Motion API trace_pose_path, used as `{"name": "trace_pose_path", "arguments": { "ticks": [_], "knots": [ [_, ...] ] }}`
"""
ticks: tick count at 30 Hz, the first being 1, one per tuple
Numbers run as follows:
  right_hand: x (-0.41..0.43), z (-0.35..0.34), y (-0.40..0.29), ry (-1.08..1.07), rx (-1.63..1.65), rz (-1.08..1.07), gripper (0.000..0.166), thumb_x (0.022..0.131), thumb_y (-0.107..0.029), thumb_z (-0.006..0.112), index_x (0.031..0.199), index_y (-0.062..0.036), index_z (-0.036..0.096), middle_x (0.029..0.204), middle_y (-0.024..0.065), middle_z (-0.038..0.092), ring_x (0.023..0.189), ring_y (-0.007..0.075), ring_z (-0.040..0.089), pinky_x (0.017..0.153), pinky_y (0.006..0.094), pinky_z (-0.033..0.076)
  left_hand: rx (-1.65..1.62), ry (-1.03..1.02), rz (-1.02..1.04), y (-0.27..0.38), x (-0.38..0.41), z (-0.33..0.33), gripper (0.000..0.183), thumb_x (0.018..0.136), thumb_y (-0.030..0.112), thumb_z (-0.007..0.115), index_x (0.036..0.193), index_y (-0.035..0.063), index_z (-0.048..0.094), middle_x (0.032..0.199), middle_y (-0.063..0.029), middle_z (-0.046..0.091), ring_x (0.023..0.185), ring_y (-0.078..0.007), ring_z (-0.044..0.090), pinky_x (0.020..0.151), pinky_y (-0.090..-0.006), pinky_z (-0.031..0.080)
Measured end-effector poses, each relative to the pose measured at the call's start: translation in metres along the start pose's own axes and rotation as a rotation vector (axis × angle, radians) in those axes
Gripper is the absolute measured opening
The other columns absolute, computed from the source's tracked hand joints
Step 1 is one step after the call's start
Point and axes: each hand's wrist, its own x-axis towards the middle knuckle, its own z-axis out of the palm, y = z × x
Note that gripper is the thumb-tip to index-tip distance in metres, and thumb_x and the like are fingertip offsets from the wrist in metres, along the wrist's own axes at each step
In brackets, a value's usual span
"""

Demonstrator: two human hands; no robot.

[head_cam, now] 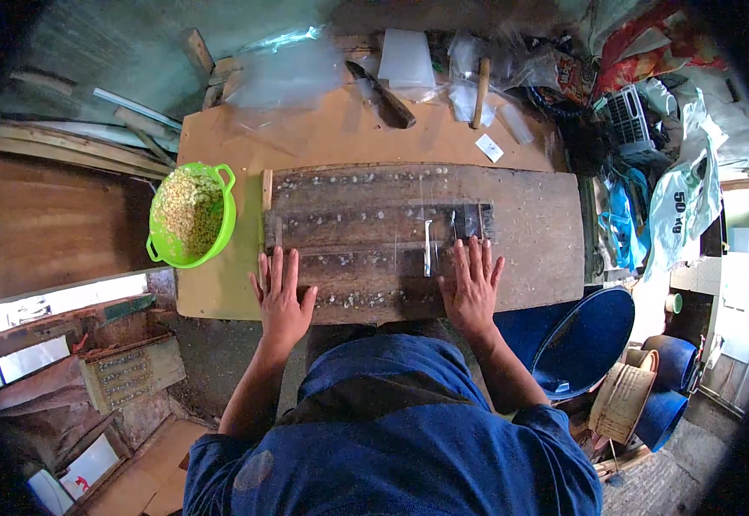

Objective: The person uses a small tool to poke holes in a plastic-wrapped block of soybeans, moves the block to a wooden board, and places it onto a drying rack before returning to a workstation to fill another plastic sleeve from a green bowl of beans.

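My left hand (283, 303) lies palm down with fingers spread at the near left part of a worn wooden board (535, 238). My right hand (472, 284) rests flat on the same board further right, its fingertips near a clear plastic sheet or bag (413, 248) with a white strip. Neither hand holds anything. The board has rows of small pale spots and lies on a larger brown tabletop (219, 142). Left of the board, a bright green plastic colander (226, 226) holds pale yellow, chopped or grain-like food.
Along the back lie a large knife (384, 97), a wooden stick (480, 93), clear plastic bags (284, 71) and a small white packet (489, 148). Sacks and plastic bags (677, 200) crowd the right side. A blue barrel (580, 342) stands by my right arm.
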Motion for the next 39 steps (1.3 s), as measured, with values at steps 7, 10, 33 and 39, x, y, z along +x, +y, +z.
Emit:
{"name": "trace_pose_path", "arguments": {
  "ticks": [7, 10, 33, 39],
  "knots": [
    [-0.001, -0.004, 0.008, -0.015, -0.009, -0.007, 0.067, 0.092, -0.042, 0.050, 0.147, -0.0104, 0.030, 0.153, 0.0161, 0.025, 0.143, 0.0369, 0.016, 0.113, 0.0586, 0.003, -0.045, 0.006, -0.004, -0.001, -0.007, -0.002, 0.074, 0.086, 0.034, 0.062, 0.148, 0.0125, 0.028, 0.154, -0.0134, 0.021, 0.142, -0.0413, 0.014, 0.111, -0.0621, 0.009],
    [0.000, -0.007, 0.011, -0.012, -0.004, -0.007, 0.065, 0.092, -0.043, 0.050, 0.146, -0.0092, 0.032, 0.151, 0.0164, 0.028, 0.142, 0.0369, 0.018, 0.114, 0.0581, 0.004, -0.047, 0.008, -0.002, -0.003, -0.006, -0.001, 0.074, 0.085, 0.033, 0.062, 0.148, 0.0122, 0.028, 0.154, -0.0136, 0.021, 0.141, -0.0426, 0.014, 0.111, -0.0619, 0.010],
    [0.055, -0.024, -0.030, -0.085, 0.078, -0.210, 0.055, 0.092, -0.054, 0.045, 0.124, -0.0106, 0.058, 0.138, 0.0133, 0.047, 0.133, 0.0317, 0.036, 0.113, 0.0547, 0.016, -0.014, 0.037, 0.137, 0.003, 0.040, -0.012, 0.056, 0.092, 0.047, 0.051, 0.135, 0.0128, 0.050, 0.145, -0.0113, 0.041, 0.142, -0.0365, 0.019, 0.111, -0.0622, 0.002],
    [0.063, -0.020, -0.023, -0.091, 0.040, -0.168, 0.058, 0.095, -0.054, 0.039, 0.126, -0.0083, 0.058, 0.133, 0.0130, 0.053, 0.130, 0.0303, 0.041, 0.113, 0.0535, 0.016, -0.009, 0.018, 0.125, -0.002, 0.046, -0.007, 0.058, 0.091, 0.052, 0.049, 0.132, 0.0115, 0.054, 0.139, -0.0110, 0.048, 0.142, -0.0341, 0.021, 0.110, -0.0635, -0.002]
  ]
}}
